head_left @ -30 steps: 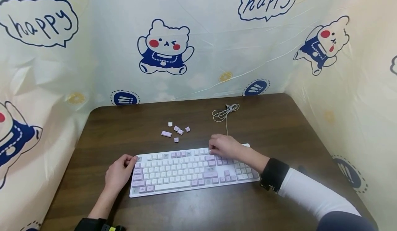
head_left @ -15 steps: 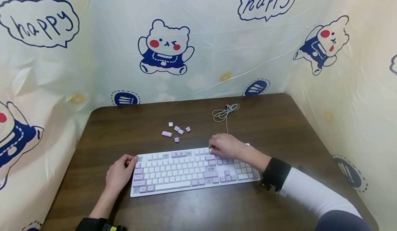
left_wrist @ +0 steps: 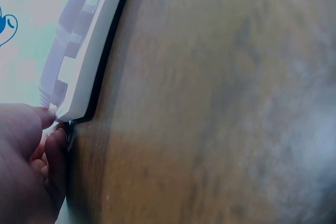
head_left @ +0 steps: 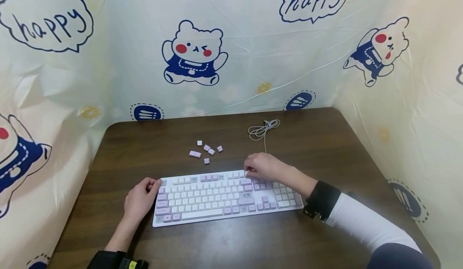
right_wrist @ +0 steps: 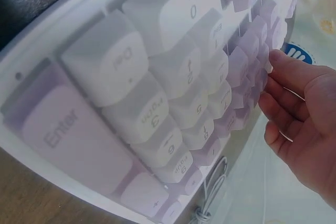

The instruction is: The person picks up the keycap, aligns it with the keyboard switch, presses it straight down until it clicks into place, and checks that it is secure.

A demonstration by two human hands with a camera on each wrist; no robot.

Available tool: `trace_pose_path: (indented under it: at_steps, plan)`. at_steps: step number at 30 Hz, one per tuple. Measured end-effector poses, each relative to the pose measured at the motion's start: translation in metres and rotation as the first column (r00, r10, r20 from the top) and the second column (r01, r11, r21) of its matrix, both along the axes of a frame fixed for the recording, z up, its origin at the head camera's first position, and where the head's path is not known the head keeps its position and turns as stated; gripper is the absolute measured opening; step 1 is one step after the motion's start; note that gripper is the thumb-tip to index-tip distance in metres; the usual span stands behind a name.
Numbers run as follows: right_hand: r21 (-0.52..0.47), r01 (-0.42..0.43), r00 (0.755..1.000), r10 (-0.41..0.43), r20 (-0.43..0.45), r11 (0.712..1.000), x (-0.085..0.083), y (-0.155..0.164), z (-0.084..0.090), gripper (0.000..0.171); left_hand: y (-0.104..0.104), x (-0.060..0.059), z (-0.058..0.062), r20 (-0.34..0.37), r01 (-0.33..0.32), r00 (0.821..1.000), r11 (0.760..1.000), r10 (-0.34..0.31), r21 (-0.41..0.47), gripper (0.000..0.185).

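Observation:
A white and lilac keyboard [head_left: 202,199] lies on the table, slightly angled. My left hand [head_left: 139,198] grips its far left corner; in the left wrist view the thumb [left_wrist: 44,115] is on top and curled fingers are at the underside. At the right end of the top key row, my right hand [head_left: 264,166] pinches a keycap [right_wrist: 269,66] between thumb and fingertips. The fingers partly cover this keycap, so whether it is seated cannot be told. Several positions on the board show grey, without caps.
Several loose keycaps [head_left: 195,154] lie behind the keyboard, lilac and white. A bundled cable [head_left: 269,125] sits behind my right hand, its lead running toward the keyboard. The brown table [head_left: 224,245] meets a printed curtain [head_left: 238,72] at the back and sides.
Both hands hold nearly the same places. The whole view shifts up slightly, and the right hand stays at the same end of the top row.

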State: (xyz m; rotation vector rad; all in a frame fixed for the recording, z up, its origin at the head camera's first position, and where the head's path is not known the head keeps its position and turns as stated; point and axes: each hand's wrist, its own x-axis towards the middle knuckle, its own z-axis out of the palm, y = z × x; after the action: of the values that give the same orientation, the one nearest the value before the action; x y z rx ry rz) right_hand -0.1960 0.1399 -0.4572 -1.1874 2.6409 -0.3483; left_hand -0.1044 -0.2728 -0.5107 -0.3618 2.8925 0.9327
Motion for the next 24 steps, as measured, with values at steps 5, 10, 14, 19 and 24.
trace_pose_path:
  at_steps: [5, 10, 14, 19, 24]
  plan:
    - [-0.013, -0.015, 1.000, 0.015, -0.008, 1.000, -0.001, 0.001, 0.001, 0.008, 0.000, 0.000, 0.000, -0.010, 0.003, 1.000, 1.000, -0.003, -0.007, 0.043]
    - [-0.011, 0.006, 1.000, -0.006, 0.025, 1.000, -0.004, 0.001, 0.005, 0.009, -0.001, 0.000, 0.000, -0.006, 0.006, 1.000, 1.000, -0.006, 0.001, 0.044]
    - [-0.035, 0.014, 1.000, -0.014, 0.011, 0.999, -0.010, -0.004, 0.013, 0.011, -0.002, 0.000, 0.000, -0.003, 0.006, 1.000, 1.000, -0.006, 0.001, 0.045]
    - [-0.057, 0.008, 0.999, -0.010, -0.033, 0.998, -0.021, -0.022, 0.022, 0.007, -0.001, 0.000, 0.001, -0.003, 0.001, 1.000, 1.000, -0.001, 0.001, 0.047]
    - [-0.062, -0.009, 0.996, 0.003, -0.084, 0.998, -0.037, -0.046, 0.028, 0.007, 0.000, 0.000, 0.001, 0.001, -0.002, 1.000, 1.000, 0.002, 0.004, 0.046]
